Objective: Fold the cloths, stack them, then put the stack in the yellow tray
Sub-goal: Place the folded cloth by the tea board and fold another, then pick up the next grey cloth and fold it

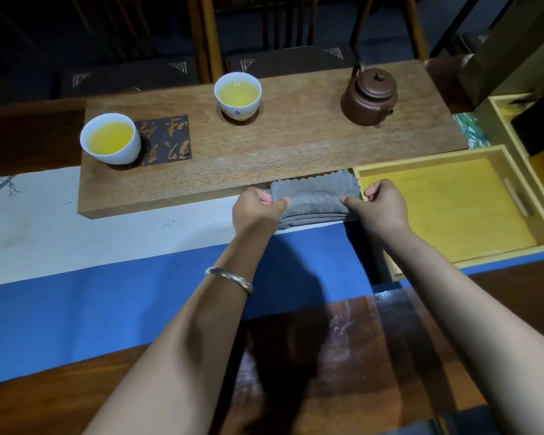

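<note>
1. Stack of grey cloths (314, 197): folded, several layers showing at the near edge; exact count cannot be told. Its scalloped far edge lies on the near edge of the wooden tea board (264, 142), and its right end is just beside the yellow tray's left rim. Whether it rests there or is lifted cannot be told.
2. Left hand (258, 208): closed on the stack's left end, thumb on top, fingers hidden beneath the cloth. A silver bangle (230, 277) sits on the wrist.
3. Right hand (380, 205): closed on the stack's right end, thumb on top, fingertips over the tray's left rim; the remaining fingers are hidden.
4. Yellow tray (446, 208): at the right, its floor bare, a slot handle in the right wall. The near left corner is covered by the right forearm.
5. Second yellow tray (500, 120): behind the first, cut off by the picture's right edge, with a dark object inside that is hard to make out.
6. Two white cups (110, 138) of yellow tea and a brown teapot (369, 97): on the board, well apart from the hands.
7. Blue-and-white runner (91, 246): bare stretch to the left of the forearms; dark wooden table (327, 356) shows nearer.
8. Chairs (264, 36): beyond the table, dim and indistinct.
</note>
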`<state>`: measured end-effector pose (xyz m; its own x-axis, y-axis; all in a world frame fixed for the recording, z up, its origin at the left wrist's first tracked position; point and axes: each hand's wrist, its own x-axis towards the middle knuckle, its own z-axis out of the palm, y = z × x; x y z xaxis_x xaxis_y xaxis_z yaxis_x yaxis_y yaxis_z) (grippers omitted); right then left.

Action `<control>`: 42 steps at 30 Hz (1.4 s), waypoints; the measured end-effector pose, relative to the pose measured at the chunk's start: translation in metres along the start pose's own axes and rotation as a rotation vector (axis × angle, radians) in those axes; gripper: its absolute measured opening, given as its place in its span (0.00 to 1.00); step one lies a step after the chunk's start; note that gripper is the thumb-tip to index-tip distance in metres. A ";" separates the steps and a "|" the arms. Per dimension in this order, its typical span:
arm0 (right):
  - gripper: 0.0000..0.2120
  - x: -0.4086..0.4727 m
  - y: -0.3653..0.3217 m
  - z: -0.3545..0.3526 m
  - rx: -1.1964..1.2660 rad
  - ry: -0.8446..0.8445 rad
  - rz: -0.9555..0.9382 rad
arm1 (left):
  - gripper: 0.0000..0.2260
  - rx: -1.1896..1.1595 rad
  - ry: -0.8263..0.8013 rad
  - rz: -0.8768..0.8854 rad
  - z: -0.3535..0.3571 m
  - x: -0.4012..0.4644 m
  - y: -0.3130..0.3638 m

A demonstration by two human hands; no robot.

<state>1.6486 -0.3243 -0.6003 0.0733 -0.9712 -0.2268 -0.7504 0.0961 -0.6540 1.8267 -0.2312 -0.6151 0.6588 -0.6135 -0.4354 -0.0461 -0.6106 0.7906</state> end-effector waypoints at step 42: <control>0.15 -0.290 -0.432 0.277 -0.465 -0.532 -1.237 | 0.16 0.398 0.478 0.028 -0.582 -0.097 -0.178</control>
<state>2.1332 -0.0234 -0.4516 0.9856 -0.1693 -0.0014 -0.1585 -0.9198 -0.3590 2.2080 0.2286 -0.4632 0.9124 -0.3960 -0.1034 -0.2837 -0.7940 0.5377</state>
